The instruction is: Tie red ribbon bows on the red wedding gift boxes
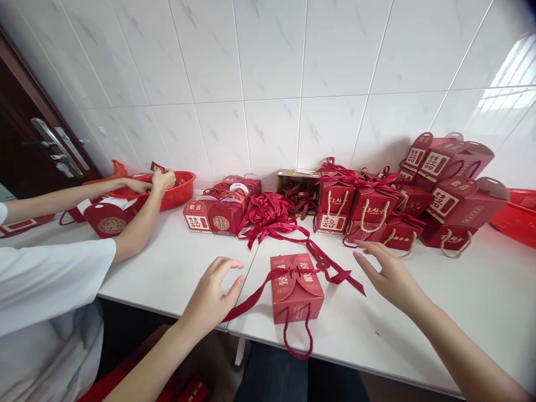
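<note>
- While a small red cardboard gift box sits on the white desk, the left hand lies spread, empty, beside its red satin ribbon.
- Right hand spread, empty, opposite.

Open hands flank ribboned red box.

Bright even light, window glare top right on tiles, edges warped.

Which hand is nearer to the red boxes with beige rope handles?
Right. The right hand hovers just before the rope-handled boxes; the left hand is beyond the ribboned box.
</note>
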The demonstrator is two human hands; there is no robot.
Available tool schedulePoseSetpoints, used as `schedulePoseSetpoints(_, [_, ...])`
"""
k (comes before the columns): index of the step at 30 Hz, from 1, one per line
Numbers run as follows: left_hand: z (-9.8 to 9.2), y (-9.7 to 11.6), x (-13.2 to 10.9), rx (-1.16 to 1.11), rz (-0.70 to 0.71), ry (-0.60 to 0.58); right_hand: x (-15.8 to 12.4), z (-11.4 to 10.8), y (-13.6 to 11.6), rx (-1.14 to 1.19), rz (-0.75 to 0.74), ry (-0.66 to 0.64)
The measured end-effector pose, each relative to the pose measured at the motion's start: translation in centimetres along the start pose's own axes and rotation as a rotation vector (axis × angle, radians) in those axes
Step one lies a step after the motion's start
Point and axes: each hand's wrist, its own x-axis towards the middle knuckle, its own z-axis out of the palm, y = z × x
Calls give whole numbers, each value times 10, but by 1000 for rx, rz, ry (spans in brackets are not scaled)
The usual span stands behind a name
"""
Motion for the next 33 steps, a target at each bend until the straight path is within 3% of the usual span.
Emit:
schedulePoseSetpoints(5, [23,37,10,-379,-127,-108,3,17,-50,333,-85,-280])
schedulePoseSetpoints(10, [36,50,14,-541,-176,-230,0,38,-72,465,-26,-377])
schedulePoseSetpoints(14, [32,49,17,-651,-306,-386,2,41,-72,504,86,-385])
schedulePoseSetpoints(17, [21,42,20,-592,-246,-481,5,32,-61,534,84,-374])
schedulePoseSetpoints(20, [8,30,24,-401,-231,-417,3,12,-49,566,-19,-468])
schedulePoseSetpoints(23, [-2,16,29,-307,-285,-496,-2,-3,-41,380,-211,-535])
schedulePoseSetpoints(25, [-7,12,34,-296,-297,-635,-7,-4,-41,214,-255,-422])
schedulePoseSetpoints(29, [-11,19,45,-358,-232,-920,-12,11,-53,96,-264,115])
schedulePoseSetpoints(31, [-11,30,48,-433,-192,-1010,-11,15,-63,181,-293,212])
schedulePoseSetpoints(33, [-8,42,47,-574,-194,-991,-9,14,-74,305,-293,175])
